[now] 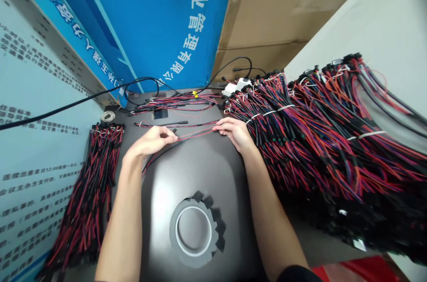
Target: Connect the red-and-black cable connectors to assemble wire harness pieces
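A thin red and black wire (196,133) is stretched between my two hands above the grey table (200,166). My left hand (154,140) pinches its left part, and a darker length hangs down below that hand toward the tabletop. At the other end, the fingertips of my right hand (232,130) are closed on the wire. Just behind it lies another wire with a black sleeve (178,122). Nearer to me, a roll of tape (176,233) lies flat, with dark pieces of tape (218,224) stuck around its right edge.
Large tied bundles of red and black wires (316,126) are piled on the right. A further bundle (93,171) hangs at the left edge. Loose wires (180,103) lie at the back before a blue panel (160,19). A black cable (76,103) crosses the left side.
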Demonstrator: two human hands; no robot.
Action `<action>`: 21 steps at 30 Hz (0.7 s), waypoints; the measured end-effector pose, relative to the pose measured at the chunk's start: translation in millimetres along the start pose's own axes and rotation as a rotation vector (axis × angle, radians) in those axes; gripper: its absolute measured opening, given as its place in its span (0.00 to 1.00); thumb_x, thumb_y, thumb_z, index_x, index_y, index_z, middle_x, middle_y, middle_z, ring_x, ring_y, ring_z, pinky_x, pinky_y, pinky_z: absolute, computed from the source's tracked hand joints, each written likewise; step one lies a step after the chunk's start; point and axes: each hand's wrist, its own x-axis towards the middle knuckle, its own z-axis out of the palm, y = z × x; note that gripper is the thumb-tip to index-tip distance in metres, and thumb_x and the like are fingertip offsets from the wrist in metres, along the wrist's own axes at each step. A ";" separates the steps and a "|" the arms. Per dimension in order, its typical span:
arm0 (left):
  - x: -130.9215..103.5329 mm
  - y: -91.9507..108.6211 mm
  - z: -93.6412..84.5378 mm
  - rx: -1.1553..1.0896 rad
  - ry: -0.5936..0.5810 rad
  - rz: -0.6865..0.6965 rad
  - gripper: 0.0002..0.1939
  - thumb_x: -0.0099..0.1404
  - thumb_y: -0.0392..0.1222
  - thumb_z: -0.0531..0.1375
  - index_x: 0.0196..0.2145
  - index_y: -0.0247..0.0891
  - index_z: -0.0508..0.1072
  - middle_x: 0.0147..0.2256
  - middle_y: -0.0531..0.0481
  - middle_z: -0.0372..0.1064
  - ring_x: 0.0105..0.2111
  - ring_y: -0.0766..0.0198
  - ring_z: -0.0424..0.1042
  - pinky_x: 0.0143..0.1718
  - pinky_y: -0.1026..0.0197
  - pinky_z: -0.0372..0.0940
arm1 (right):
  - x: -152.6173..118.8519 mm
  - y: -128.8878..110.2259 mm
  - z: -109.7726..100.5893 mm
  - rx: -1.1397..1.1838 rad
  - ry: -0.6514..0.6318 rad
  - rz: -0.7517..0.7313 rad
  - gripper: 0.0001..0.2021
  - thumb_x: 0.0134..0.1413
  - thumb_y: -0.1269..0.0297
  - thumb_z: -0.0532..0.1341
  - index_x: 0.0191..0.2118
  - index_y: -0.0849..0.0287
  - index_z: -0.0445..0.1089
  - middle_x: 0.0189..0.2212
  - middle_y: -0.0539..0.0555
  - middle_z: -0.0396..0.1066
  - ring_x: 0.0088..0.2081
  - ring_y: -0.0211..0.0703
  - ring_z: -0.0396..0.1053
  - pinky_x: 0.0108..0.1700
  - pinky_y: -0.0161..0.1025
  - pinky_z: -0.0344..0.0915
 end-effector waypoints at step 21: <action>-61.8 -9.5 -1.1 0.466 0.057 0.091 0.18 0.67 0.51 0.47 0.36 0.36 0.69 0.34 0.45 0.68 0.34 0.59 0.66 0.41 0.58 0.60 | -13.9 -1.4 -8.5 0.024 0.003 -0.010 0.17 0.24 0.69 0.69 0.28 0.59 0.66 0.21 0.54 0.72 0.22 0.38 0.63 0.24 0.34 0.48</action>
